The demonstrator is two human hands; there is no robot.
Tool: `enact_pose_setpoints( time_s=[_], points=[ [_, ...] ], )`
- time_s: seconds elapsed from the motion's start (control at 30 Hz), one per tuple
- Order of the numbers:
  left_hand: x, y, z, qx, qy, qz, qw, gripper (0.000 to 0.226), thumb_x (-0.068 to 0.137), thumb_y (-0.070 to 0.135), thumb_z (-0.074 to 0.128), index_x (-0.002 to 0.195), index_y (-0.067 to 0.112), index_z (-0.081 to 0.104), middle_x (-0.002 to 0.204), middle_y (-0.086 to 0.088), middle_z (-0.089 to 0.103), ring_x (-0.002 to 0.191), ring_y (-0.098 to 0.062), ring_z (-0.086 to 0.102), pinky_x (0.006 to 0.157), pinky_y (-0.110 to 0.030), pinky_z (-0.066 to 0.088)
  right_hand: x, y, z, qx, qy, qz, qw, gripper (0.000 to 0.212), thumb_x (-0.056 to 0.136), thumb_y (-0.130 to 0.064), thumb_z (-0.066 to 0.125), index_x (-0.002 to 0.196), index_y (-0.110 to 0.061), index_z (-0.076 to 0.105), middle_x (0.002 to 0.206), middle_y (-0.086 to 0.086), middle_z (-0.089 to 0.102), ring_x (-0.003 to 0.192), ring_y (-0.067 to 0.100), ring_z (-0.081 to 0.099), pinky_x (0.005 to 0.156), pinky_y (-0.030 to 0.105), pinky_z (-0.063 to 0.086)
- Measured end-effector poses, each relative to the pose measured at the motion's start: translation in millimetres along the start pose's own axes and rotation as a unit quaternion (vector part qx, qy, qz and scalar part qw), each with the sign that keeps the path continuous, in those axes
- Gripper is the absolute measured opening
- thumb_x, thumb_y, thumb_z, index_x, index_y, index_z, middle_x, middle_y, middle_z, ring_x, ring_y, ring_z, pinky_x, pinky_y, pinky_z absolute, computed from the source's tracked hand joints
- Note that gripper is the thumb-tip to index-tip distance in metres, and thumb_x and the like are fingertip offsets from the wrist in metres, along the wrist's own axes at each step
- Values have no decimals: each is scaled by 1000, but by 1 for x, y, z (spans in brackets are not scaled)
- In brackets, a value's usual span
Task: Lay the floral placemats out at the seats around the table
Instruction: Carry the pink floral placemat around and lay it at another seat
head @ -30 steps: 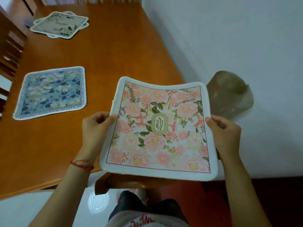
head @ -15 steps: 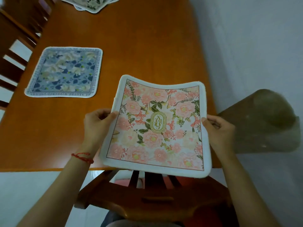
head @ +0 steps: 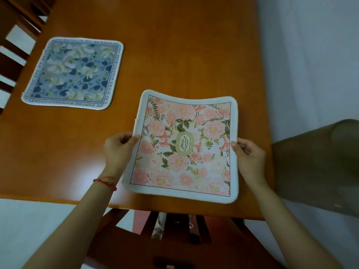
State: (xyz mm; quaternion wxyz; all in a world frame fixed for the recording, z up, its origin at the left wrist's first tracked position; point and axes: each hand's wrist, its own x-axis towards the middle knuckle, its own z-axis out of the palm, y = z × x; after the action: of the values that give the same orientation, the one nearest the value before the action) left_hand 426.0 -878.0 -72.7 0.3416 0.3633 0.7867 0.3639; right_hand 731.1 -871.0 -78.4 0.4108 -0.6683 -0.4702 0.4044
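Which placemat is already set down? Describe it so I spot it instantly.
On the wooden table, look to the far left, beside the chair slats. The blue placemat lies flat there, with white flowers and a lettered border, unlike the pink placemat held in both hands.

glossy wooden table (head: 194, 55), matt cloth placemat (head: 184, 146)

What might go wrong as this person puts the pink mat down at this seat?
Two things, maybe. The pink placemat sags between the left hand and right hand, each gripping a side edge, so it could land bowed or wrinkled. Its near edge sits close to the table edge above the chair, so set down here it may overhang. It also looks slightly askew compared with the blue placemat.
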Motion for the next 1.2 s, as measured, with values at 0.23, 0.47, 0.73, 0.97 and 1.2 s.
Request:
enact_pose_setpoints(
  time_s=[0.23,0.47,0.73,0.97,1.2],
  points=[
    [11,-19,5,22,12,-28,999,15,83,17,64,92,6,71,76,-6,65,60,-15,57,52,-21,47,11,24,22,0,-8,30,1000,13,86,-5,59,96,-11,63,78,-7,63,63,-8,62,55,10,50],
    [22,-29,3,42,5,-68,997,18,84,18,63,96,6,70,84,-9,67,70,-25,60,65,-32,52,22,35,26,-72,-4,43,996,16,86,-6,59,100,-1,66,85,4,65,67,-1,61,55,5,46],
    [10,-30,-2,93,-10,-18,995,24,85,12,60,108,8,66,106,-12,68,86,-18,59,75,-28,45,41,22,23,-215,-16,-30,976,25,87,-13,59,110,-5,63,102,6,59,79,10,56,57,2,37],
    [-21,-23,0,92,-2,0,996,36,84,13,62,120,9,58,124,-13,58,104,-28,54,82,-30,40,81,-8,54,-257,-74,-113,957,27,87,-10,59,112,-2,62,113,16,60,101,29,57,84,26,40],
    [-47,-30,-1,31,18,-92,995,38,89,27,55,124,12,54,121,-1,53,105,-19,51,75,-23,40,120,-27,92,-278,-167,-151,934,32,90,-12,54,120,-2,56,124,14,55,113,28,52,97,32,39]
  ],
)
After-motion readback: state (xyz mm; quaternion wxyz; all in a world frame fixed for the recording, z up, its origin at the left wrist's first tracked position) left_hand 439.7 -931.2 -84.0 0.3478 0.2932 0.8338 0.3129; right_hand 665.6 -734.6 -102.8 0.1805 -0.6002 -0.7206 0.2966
